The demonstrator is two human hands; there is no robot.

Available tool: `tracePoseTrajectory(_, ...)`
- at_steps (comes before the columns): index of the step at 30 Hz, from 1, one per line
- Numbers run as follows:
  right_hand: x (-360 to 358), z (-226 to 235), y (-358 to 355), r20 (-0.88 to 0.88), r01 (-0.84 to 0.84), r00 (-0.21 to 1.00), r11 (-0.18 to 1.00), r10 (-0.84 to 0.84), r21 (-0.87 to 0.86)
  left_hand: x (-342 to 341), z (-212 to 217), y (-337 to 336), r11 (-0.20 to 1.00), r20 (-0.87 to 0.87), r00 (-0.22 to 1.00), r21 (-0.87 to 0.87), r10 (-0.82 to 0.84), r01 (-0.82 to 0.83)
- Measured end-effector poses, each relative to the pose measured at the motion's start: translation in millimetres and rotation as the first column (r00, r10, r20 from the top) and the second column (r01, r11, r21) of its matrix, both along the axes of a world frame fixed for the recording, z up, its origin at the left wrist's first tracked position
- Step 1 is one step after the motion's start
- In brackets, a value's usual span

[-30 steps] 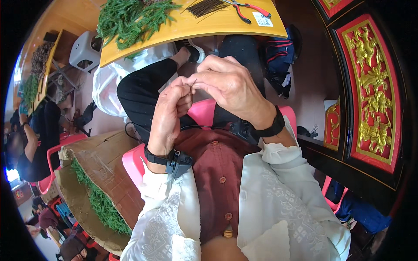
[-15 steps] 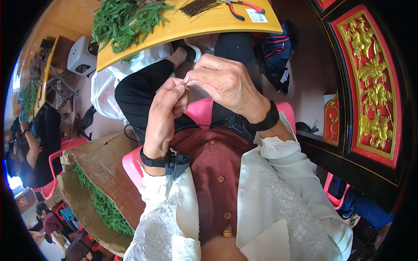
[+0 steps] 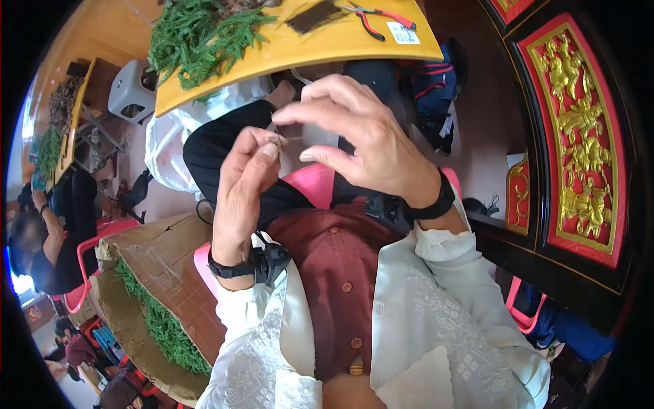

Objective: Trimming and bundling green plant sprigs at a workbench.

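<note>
Above my lap, my left hand is closed in a pinch around a small brown piece with thin wire-like ends poking out. Its exact kind is too small to make out. To its right hovers my right hand, thumb and fingers spread apart with nothing in them. On the yellow table beyond my hands lie green artificial fir sprigs, a bundle of thin brown wires and red-handled pliers.
An open cardboard box with more green sprigs stands at my left. A white plastic bag sits under the table. A grey stool and another person are at the left; a carved gold-and-red panel rises at the right.
My right hand has opened and drawn away to the right from the small brown piece. My left hand keeps its pinch and has shifted slightly left and down.
</note>
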State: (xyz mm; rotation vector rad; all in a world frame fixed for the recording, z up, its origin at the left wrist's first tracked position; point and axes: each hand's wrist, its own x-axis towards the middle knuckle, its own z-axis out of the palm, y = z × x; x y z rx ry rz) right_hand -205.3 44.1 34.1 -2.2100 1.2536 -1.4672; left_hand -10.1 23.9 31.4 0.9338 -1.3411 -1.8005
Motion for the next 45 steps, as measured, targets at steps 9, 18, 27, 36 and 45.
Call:
tracePoseTrajectory(9,-10.9,8.8,-2.7,-0.245,-0.092,0.968,0.981,0.048,-0.171,-1.4,-2.5,-9.8,0.929,-0.253,0.942,0.240,-0.220,0.281)
tracePoseTrajectory(18,-21.1,25.8,-13.9,-0.241,-0.140,0.966,0.971,0.091,-0.195,-12.4,4.8,-19.5,0.909,-0.307,0.912,0.227,-0.273,0.349)
tracePoseTrajectory(27,-15.2,5.7,-24.8,0.335,-0.099,0.942,0.967,0.015,0.233,-32.3,1.4,-16.3,0.909,0.163,0.984,-0.416,0.072,0.002)
tracePoseTrajectory(36,-11.4,-31.6,-21.0,0.740,-0.487,0.670,0.716,-0.061,0.500,-33.7,-6.7,-20.3,0.997,-0.057,0.996,0.015,-0.070,0.071)
tracePoseTrajectory(45,0.4,-51.0,-19.5,0.856,-0.479,0.427,0.729,-0.292,0.488,-47.1,-13.0,-23.4,0.773,0.407,0.873,-0.632,0.268,0.058)
